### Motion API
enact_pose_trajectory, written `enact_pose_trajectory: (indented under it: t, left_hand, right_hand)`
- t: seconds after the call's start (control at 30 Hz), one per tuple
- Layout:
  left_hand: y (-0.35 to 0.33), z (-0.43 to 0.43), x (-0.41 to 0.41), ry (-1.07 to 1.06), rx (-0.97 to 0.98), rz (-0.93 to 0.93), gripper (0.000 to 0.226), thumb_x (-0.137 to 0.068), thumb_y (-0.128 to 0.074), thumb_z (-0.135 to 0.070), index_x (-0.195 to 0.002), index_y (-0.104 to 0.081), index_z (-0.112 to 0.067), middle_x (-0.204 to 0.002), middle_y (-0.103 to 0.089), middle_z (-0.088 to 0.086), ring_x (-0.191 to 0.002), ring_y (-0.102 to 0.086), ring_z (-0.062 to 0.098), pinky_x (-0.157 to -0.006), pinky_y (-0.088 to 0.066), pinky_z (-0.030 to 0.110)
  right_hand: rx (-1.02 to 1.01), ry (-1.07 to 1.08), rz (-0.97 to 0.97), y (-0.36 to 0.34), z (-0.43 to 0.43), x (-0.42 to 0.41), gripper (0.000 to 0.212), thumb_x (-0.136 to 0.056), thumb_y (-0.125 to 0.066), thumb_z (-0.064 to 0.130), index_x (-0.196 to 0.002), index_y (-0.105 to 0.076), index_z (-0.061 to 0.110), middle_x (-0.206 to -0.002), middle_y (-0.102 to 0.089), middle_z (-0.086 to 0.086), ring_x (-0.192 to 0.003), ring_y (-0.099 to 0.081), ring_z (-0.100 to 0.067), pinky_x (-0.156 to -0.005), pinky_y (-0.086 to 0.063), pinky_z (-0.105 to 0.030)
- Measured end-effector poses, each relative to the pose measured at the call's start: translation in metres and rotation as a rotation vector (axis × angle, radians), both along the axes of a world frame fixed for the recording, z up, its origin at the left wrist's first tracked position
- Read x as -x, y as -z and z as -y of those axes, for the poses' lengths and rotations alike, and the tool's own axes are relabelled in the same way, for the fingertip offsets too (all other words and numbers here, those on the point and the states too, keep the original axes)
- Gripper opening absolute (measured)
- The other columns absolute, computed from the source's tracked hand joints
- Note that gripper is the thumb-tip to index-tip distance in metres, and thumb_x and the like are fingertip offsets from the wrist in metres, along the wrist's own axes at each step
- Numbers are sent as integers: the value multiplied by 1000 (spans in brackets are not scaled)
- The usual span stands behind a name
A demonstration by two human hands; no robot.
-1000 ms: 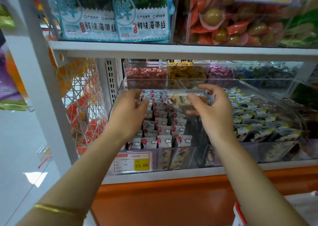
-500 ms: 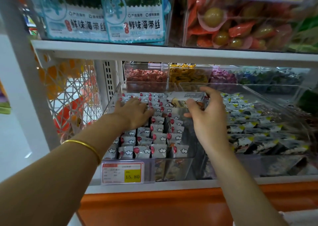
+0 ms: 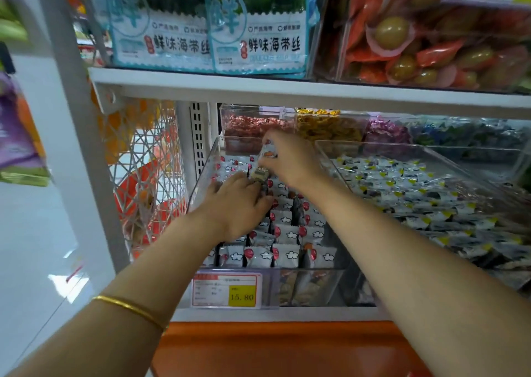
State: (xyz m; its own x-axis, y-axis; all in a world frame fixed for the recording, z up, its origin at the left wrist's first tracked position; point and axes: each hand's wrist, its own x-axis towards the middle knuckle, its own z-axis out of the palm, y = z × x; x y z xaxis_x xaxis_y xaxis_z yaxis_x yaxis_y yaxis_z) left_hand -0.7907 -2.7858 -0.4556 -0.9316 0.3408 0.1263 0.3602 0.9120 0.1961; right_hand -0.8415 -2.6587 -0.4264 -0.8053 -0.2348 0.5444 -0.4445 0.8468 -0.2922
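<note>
The right hand pinches a short stack of small snack packets over the far end of the clear bin, just above its rows of white packets printed with red and white marks. The left hand lies palm down on those rows, fingers bent; whether it grips one cannot be told. The price tag reads 15.80; the upper-shelf bags read 鲜味海带丝.

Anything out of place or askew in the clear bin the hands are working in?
Slightly. Among the neat rows of white packets in the clear bin, one dark packet stands edgewise, breaking the pattern. The right hand pinches a tilted packet above the rows. No spill or damage shows.
</note>
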Motion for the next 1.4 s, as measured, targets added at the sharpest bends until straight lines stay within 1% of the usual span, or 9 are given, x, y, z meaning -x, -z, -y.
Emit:
enact_pose_trajectory:
  t: [0.23, 0.37, 0.53, 0.77, 0.9, 0.97, 1.13, 1.3, 1.4]
  left_hand:
    - [5, 6, -17, -42, 21, 47, 61, -98, -19, -46, -150, -9, -16, -159, 4, 3, -144, 14, 16, -114, 7, 41]
    - [1, 5, -18, -53, 20, 93, 61, -98, -18, -47, -150, -7, -16, -159, 4, 2, -144, 13, 16, -115, 5, 42]
    - [0, 4, -19, -50, 0, 112, 61, -99, -17, -47, -150, -9, -15, -159, 1, 2, -144, 11, 17, -115, 5, 43]
    - [1, 4, -19, -42, -18, 81, 59, -99, -19, -46, -149, -14, -15, -158, -5, 3, -145, 7, 19, -117, 3, 45]
    - [1, 4, -19, -35, -51, 68, 59, -99, -20, -46, -149, -14, -16, -158, -5, 2, -145, 7, 19, -116, 3, 45]
    - [1, 5, -19, -30, -91, 41, 58, -99, -22, -45, -149, -17, -17, -158, -7, 2, -145, 6, 18, -116, 3, 44]
    - [-5, 4, -27, -6, -313, -74, 50, -99, -33, -34, -144, -29, -12, -155, -19, 3, -143, -11, 20, -116, -12, 36]
    - [-17, 5, -46, -57, -725, -119, 46, -98, -43, -24, -141, -33, -14, -135, -45, 3, -110, -51, 12, -92, -41, 21]
    - [-21, 8, -60, -88, -886, -59, 47, -99, -42, -21, -144, -30, -16, -91, -48, -15, -66, -45, -4, -51, -38, 4]
  right_hand:
    - [-261, 19, 162, 16, 7, 18, 25, -89, -61, 30, -109, -55, 17, -109, -61, -5, -105, -52, -24, -82, -37, -36]
    - [-488, 6, 252, 13, 7, 28, 24, -96, -42, 29, -93, -64, 21, -109, -58, 3, -117, -39, -24, -95, -29, -44]
    - [-160, 24, 214, 1, 9, 43, 23, -95, -46, 14, -102, -68, 16, -114, -66, -2, -107, -58, -20, -94, -45, -39]
    - [-509, 220, 36, 17, 24, 58, 19, -89, -60, 31, -102, -67, 19, -107, -63, -2, -110, -46, -24, -89, -39, -39]
    - [-354, 147, 101, 8, 26, 55, 7, -89, -59, 20, -91, -65, 16, -100, -64, -3, -105, -50, -21, -90, -43, -40]
    - [-215, 113, 123, 0, 22, 49, 6, -92, -54, 16, -92, -59, 13, -96, -63, -5, -91, -54, -18, -79, -47, -34]
    - [11, 175, -48, -11, 8, 18, 10, -95, -47, 17, -100, -52, 10, -91, -59, -5, -82, -57, -21, -69, -49, -35]
    - [476, 97, -152, -9, -14, -42, 4, -95, -50, 10, -91, -51, 10, -79, -55, 0, -70, -59, -25, -61, -47, -36]
    - [796, 60, -80, -5, -25, -83, 16, -94, -53, 10, -82, -48, 20, -84, -62, -4, -65, -64, -25, -55, -54, -30]
